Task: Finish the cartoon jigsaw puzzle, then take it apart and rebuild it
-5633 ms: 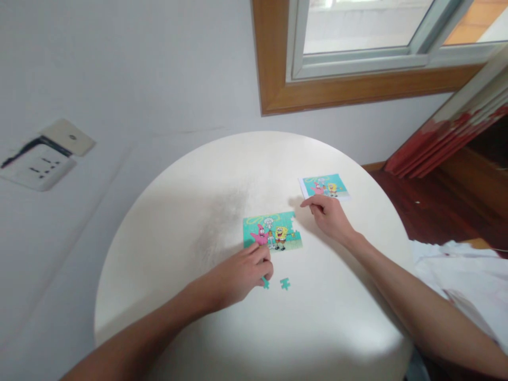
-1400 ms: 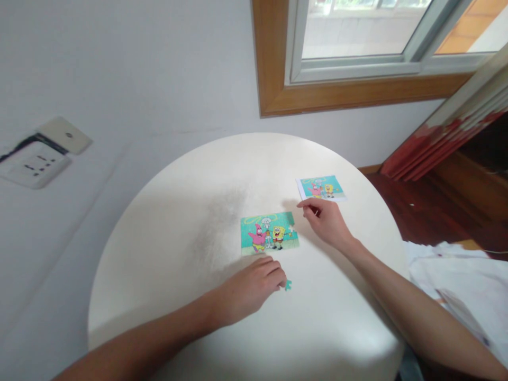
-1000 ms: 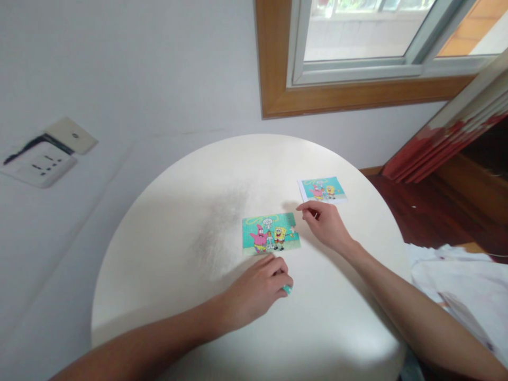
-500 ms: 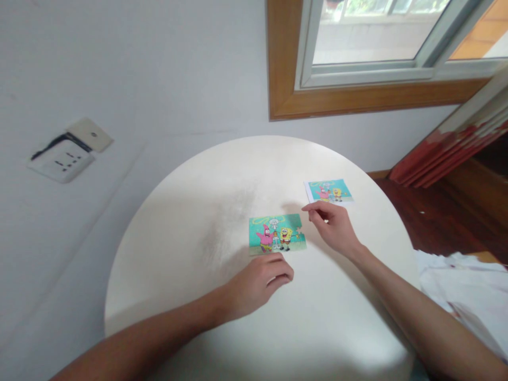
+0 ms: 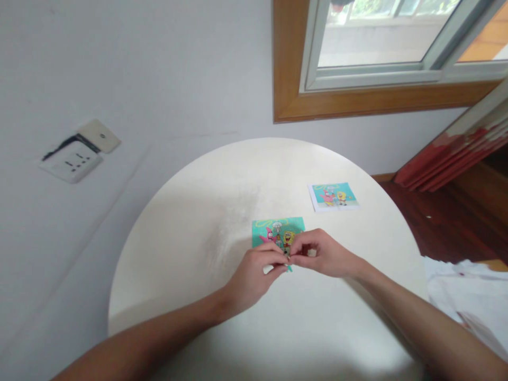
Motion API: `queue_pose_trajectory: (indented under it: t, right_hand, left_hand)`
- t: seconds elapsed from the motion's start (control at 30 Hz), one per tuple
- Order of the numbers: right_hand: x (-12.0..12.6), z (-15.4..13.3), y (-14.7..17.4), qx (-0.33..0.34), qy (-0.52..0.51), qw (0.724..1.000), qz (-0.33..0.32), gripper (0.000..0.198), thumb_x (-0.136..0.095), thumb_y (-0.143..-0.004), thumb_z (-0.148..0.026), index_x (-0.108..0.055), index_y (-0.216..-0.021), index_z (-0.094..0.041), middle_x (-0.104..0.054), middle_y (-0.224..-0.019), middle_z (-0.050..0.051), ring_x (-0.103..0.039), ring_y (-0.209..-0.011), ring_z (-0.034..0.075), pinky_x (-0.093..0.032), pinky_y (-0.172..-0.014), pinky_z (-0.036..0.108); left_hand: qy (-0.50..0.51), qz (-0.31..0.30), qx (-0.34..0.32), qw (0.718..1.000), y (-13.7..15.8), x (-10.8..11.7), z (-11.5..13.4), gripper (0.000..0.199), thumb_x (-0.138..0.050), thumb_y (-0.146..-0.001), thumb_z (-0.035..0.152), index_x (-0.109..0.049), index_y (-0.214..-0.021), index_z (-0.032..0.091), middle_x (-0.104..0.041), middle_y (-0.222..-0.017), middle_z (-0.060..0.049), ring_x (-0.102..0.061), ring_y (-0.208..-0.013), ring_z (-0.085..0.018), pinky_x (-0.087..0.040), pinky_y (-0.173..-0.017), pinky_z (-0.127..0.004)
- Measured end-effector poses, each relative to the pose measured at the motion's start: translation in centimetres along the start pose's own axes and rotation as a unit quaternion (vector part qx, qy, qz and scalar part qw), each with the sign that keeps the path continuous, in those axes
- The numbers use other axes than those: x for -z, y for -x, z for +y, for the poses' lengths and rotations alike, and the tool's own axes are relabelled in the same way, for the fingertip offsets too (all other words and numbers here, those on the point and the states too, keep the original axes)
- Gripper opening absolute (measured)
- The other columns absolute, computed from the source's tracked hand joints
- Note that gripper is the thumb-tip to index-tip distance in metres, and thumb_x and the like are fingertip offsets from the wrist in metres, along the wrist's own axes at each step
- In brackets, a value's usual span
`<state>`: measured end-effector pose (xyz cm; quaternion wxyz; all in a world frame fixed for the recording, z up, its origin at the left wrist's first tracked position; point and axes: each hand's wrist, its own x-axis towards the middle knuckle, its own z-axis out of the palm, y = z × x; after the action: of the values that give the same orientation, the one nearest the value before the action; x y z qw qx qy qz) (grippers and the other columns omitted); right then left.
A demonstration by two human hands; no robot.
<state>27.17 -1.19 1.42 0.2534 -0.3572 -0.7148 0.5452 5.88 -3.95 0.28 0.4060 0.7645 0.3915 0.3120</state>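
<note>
A jigsaw puzzle (image 5: 262, 226) with cartoon characters on a teal ground lies in front of me, its lower right part hidden by my hands. My left hand (image 5: 257, 270) is closed at the puzzle's near edge, thumb and fingers pinching a small teal puzzle piece (image 5: 289, 269), of which just a tip shows. From the right, my right hand (image 5: 327, 255) reaches in with thumb and forefinger pinched together. Its fingertips meet those of my left hand at the piece, covering most of it. Farther back on the right rests a picture card (image 5: 333, 196) with the same scene.
Everything lies on a round white table (image 5: 178, 238) against a pale wall. A socket (image 5: 73, 159) is on the wall at left, and a wood-framed window (image 5: 291, 106) is above. Red curtain (image 5: 432, 164) and white cloth (image 5: 468, 291) are on the right.
My right hand has moved left and nearer to me, from beside the puzzle's right edge to my left fingertips. A teal piece tip now shows there. The view has shifted slightly.
</note>
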Motion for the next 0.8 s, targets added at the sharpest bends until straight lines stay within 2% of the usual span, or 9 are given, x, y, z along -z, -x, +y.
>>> queue_pose_trajectory:
  t: [0.1, 0.2, 0.4, 0.47, 0.53, 0.67, 0.8]
  right_hand:
    - [0.0, 0.5, -0.1, -0.005, -0.019, 1.000, 0.004, 0.015, -0.068, -0.083, -0.033, -0.066, -0.078, -0.018, -0.062, -0.071, 0.000, -0.051, -0.062, 0.012, -0.041, -0.058, 0.024]
    - [-0.6, 1.3, -0.2, -0.017, -0.044, 0.999, 0.011, 0.016, -0.072, -0.080, -0.034, -0.067, -0.079, -0.018, -0.064, -0.073, 0.000, -0.055, -0.065, 0.013, -0.044, -0.061, 0.025]
    - [-1.6, 1.7, -0.4, -0.051, -0.124, 0.991, 0.006, 0.022, -0.076, -0.076, -0.038, -0.067, -0.078, -0.018, -0.064, -0.068, 0.000, -0.058, -0.064, 0.013, -0.047, -0.061, 0.026]
    - [-0.8, 1.7, -0.5, -0.064, -0.133, 0.989, 0.024, 0.022, -0.077, -0.074, -0.038, -0.067, -0.075, -0.018, -0.063, -0.067, -0.001, -0.057, -0.062, 0.013, -0.047, -0.060, 0.027]
    - [0.5, 1.9, -0.6, -0.079, -0.119, 0.987, 0.068, 0.021, -0.077, -0.073, -0.035, -0.066, -0.073, -0.017, -0.061, -0.064, -0.001, -0.056, -0.059, 0.012, -0.045, -0.057, 0.026]
    - [3.2, 3.1, -0.7, -0.107, -0.050, 0.977, 0.177, 0.015, -0.072, -0.072, -0.030, -0.068, -0.071, -0.015, -0.060, -0.057, 0.000, -0.052, -0.053, 0.012, -0.041, -0.050, 0.025]
    - [3.9, 4.4, -0.9, -0.129, 0.012, 0.971, 0.202, 0.013, -0.068, -0.072, -0.026, -0.071, -0.069, -0.014, -0.064, -0.058, 0.002, -0.054, -0.054, 0.013, -0.041, -0.051, 0.026]
  left_hand:
    - [0.041, 0.019, 0.044, 0.998, -0.1, -0.3, -0.6, 0.005, -0.067, -0.082, 0.011, -0.069, -0.083, 0.016, -0.068, -0.082, -0.002, -0.065, -0.077, -0.014, -0.053, -0.072, -0.025]
    - [0.100, 0.053, 0.072, 0.991, 0.0, -0.7, -1.2, 0.011, -0.069, -0.079, 0.012, -0.066, -0.089, 0.015, -0.067, -0.085, -0.002, -0.066, -0.077, -0.013, -0.056, -0.073, -0.025]
    - [0.091, 0.078, 0.056, 0.991, 0.1, -0.7, -1.3, 0.014, -0.069, -0.079, 0.015, -0.063, -0.092, 0.016, -0.066, -0.088, -0.003, -0.067, -0.079, -0.014, -0.059, -0.075, -0.027]
    - [0.049, 0.080, 0.039, 0.995, 0.0, -0.4, -1.1, 0.012, -0.066, -0.083, 0.017, -0.063, -0.094, 0.016, -0.067, -0.090, -0.004, -0.066, -0.079, -0.014, -0.058, -0.075, -0.027]
    - [-0.035, 0.071, -0.001, 0.997, -0.1, 0.0, -1.0, 0.008, -0.061, -0.088, 0.017, -0.064, -0.096, 0.017, -0.069, -0.093, -0.004, -0.066, -0.083, -0.015, -0.056, -0.079, -0.030]
    - [-0.188, 0.019, -0.085, 0.978, -0.3, 0.5, -1.2, 0.017, -0.054, -0.094, 0.017, -0.066, -0.106, 0.019, -0.070, -0.108, -0.006, -0.060, -0.104, -0.020, -0.048, -0.098, -0.040]
    - [-0.242, -0.014, -0.093, 0.966, -0.3, 0.4, -1.6, 0.022, -0.053, -0.095, 0.019, -0.064, -0.114, 0.019, -0.067, -0.119, -0.006, -0.055, -0.110, -0.022, -0.044, -0.102, -0.043]
